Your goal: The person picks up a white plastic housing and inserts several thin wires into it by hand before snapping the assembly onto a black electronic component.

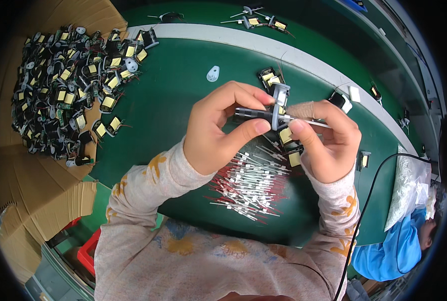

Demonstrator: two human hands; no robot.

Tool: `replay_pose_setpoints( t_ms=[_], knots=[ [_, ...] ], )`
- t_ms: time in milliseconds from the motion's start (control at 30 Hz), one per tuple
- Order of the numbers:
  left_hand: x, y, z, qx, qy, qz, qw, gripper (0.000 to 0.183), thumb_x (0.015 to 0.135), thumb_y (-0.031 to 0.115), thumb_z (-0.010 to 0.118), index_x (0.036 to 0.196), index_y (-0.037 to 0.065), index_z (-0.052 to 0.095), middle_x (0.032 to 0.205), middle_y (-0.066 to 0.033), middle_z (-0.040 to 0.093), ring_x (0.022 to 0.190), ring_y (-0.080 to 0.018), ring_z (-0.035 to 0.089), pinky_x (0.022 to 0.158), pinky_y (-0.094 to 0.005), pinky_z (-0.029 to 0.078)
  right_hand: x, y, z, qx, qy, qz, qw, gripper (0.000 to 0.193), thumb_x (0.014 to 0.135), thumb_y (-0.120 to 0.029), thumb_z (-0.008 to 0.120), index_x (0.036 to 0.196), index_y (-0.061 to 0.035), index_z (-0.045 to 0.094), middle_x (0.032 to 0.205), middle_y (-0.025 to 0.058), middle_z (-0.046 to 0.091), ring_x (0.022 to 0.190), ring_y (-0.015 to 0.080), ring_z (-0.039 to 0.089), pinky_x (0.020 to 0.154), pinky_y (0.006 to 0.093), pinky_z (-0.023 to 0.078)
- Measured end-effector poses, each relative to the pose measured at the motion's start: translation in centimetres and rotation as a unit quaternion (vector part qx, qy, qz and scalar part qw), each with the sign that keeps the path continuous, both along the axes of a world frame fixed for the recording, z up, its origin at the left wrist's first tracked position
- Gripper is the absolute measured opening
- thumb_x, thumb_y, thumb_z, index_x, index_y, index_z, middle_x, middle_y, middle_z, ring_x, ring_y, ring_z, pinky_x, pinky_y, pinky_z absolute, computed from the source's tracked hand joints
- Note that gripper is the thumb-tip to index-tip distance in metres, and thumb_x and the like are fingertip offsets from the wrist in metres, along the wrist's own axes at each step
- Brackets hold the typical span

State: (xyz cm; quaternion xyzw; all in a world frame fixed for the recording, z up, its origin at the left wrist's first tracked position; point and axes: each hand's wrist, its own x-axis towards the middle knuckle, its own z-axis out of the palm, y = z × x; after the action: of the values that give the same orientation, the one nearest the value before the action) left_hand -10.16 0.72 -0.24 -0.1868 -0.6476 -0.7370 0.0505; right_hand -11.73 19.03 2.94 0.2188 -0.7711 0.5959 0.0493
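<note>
Above the middle of the green table, my left hand [209, 128] pinches a grey plastic bracket [277, 119] and a black cylinder [252, 115] running into it. My right hand [334, 145], with a tan bandage on its index finger, closes on a thin silver-white rod [311, 121] that comes out of the bracket's other side. How the rod joins the cylinder is hard to make out. Behind and below the bracket lie black parts with yellow pads [285, 135], partly hidden by my hands. Nearer me rests a heap of thin white sticks with red wires [251, 185].
At left, a cardboard box [48, 190] holds a big pile of black assemblies with yellow pads [68, 90]. A grey oval plate [213, 73] lies beyond my hands. On the right are a clear bag of white pieces [408, 190], a black cable [366, 200] and a person's blue sleeve [389, 251].
</note>
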Motion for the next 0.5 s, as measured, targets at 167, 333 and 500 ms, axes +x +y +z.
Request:
replay_pose_setpoints(
  t_ms=[167, 333, 500],
  knots=[
    [-1.0, 0.8, -0.9, 0.058, -0.012, 0.010, 0.998, 0.017, 0.082, 0.001, 0.064, 0.093, -0.002, 0.052, 0.105, -0.0149, 0.057, 0.097, -0.0175, 0.055, 0.087, -0.0296, 0.043, -0.4, 0.1, -0.8, -0.029, -0.044, -0.008, 0.999, 0.011, 0.078, -0.003, 0.068, 0.088, 0.0026, 0.066, 0.081, 0.0088, 0.065, 0.069, 0.0136, 0.062, 0.058, 0.0230, 0.051],
    [-3.8, 1.7, -1.6, 0.078, -0.062, 0.010, 0.995, 0.021, 0.084, 0.005, 0.063, 0.100, 0.000, 0.050, 0.107, -0.0129, 0.057, 0.099, -0.0167, 0.056, 0.087, -0.0282, 0.045, -4.5, 1.5, -1.7, -0.072, -0.168, 0.012, 0.983, 0.015, 0.081, -0.011, 0.067, 0.091, 0.0000, 0.066, 0.083, 0.0067, 0.066, 0.070, 0.0088, 0.059, 0.056, 0.0210, 0.048],
    [-4.9, 0.2, -3.1, -0.416, 0.180, 0.037, 0.891, 0.032, 0.075, 0.012, 0.069, 0.104, 0.007, 0.056, 0.107, -0.0071, 0.056, 0.094, -0.0282, 0.054, 0.084, -0.0357, 0.043, -14.5, 7.4, -5.2, -0.113, -0.227, -0.209, 0.944, 0.018, 0.081, -0.014, 0.068, 0.095, -0.0022, 0.067, 0.082, 0.0056, 0.067, 0.065, 0.0092, 0.058, 0.056, 0.0228, 0.050]
  ],
)
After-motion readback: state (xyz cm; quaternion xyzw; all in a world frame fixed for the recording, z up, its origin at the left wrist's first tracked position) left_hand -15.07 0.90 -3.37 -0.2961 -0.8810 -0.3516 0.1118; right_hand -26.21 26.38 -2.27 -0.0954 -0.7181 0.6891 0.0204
